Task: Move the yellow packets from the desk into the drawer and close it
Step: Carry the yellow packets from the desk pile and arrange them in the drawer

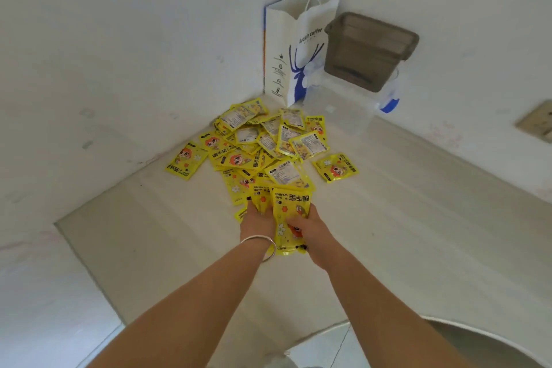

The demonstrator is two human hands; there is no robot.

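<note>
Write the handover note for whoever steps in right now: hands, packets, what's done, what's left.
Left hand: grips a few yellow packets at the near edge of the pile.
Right hand: holds a held packet, fingers curled round it.
The pile of yellow packets lies on the desk near the corner, in front of the paper bag and the brown box; one stray packet lies to the right.
Done: nothing visibly stowed; the drawer is not in view.
Left: carry all the packets to the drawer, then close it.
</note>
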